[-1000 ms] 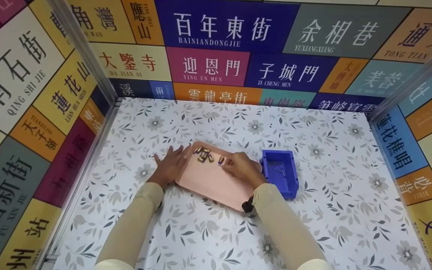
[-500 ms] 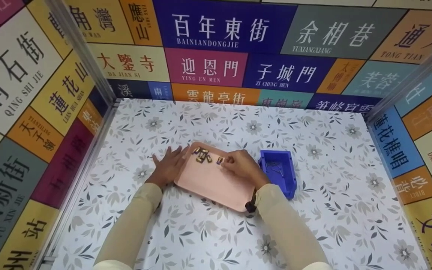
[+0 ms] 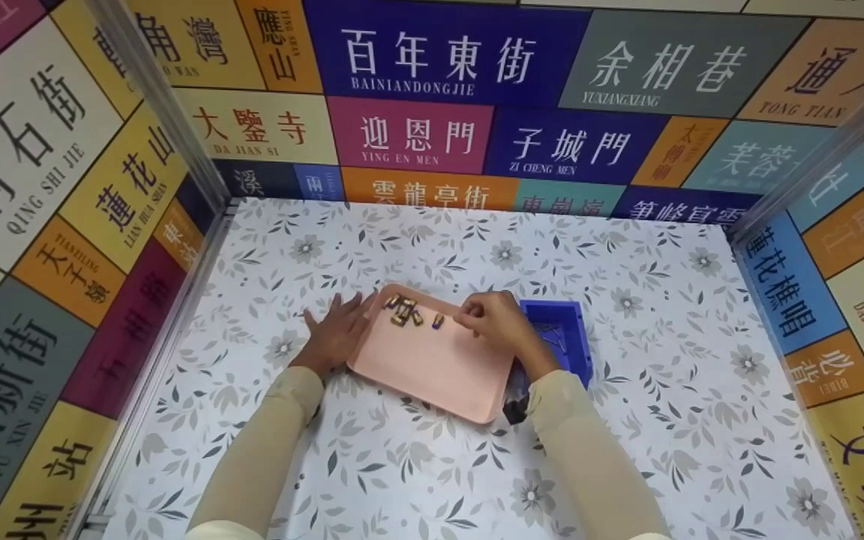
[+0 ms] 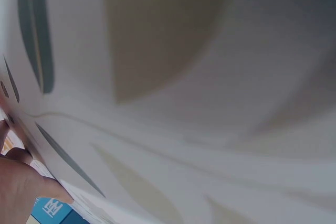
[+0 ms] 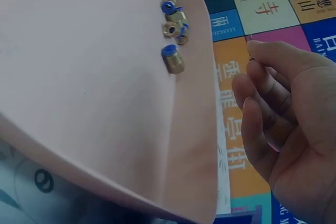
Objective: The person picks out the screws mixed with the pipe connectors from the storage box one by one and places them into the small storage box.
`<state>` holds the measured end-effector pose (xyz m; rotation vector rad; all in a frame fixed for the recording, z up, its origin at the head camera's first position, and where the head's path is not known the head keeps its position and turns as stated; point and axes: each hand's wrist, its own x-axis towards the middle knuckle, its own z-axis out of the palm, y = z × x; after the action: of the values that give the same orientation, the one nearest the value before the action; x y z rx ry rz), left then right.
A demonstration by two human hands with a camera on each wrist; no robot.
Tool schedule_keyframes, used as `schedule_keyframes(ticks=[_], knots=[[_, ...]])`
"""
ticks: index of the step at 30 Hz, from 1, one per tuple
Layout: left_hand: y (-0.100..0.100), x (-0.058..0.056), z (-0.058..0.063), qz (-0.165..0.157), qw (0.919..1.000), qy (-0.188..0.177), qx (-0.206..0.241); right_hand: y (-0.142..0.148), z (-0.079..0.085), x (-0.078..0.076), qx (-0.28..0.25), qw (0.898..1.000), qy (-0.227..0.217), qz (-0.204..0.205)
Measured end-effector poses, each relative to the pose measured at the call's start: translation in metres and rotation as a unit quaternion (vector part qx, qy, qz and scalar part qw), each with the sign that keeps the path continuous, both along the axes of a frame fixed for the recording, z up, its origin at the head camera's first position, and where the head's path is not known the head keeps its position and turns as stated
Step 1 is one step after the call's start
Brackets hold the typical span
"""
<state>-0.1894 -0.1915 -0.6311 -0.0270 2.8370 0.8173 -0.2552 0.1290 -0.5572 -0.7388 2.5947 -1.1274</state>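
Observation:
My left hand (image 3: 336,334) rests with fingers spread at the left rim of a pink tray (image 3: 432,367). Only its thumb side shows in the left wrist view. My right hand (image 3: 493,319) is over the tray's far right edge. In the right wrist view, its thumb and forefinger pinch a thin metal pin (image 5: 250,37), mostly hidden by the fingertips. Several brass push-in fittings (image 3: 402,309) with blue collars lie bunched at the tray's far left. A single brass fitting (image 5: 173,60) lies apart, between that bunch and my right hand.
A blue plastic bin (image 3: 584,341) stands against the tray's right side, partly behind my right wrist. Thin metal pins (image 3: 552,334) lie in it. The table has a floral cover (image 3: 402,480), and panels with printed characters (image 3: 447,52) enclose it at the back and sides.
My right hand has drawn back to the right from the single fitting, which now lies uncovered and slightly turned. The left hand stays at the tray's rim.

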Motion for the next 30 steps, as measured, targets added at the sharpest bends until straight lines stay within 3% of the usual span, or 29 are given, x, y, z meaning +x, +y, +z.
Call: schedule_keyframes(ticks=[15,30], knots=[[0.001,-0.001,-0.002,0.008,0.9999,-0.013,-0.004,0.045,0.011,0.003,-0.059,0.998,0.007,-0.035],[0.001,-0.001,0.002,-0.003,0.9999,-0.009,0.005,0.115,0.009,0.006,-0.083,0.988,0.029,-0.130]])
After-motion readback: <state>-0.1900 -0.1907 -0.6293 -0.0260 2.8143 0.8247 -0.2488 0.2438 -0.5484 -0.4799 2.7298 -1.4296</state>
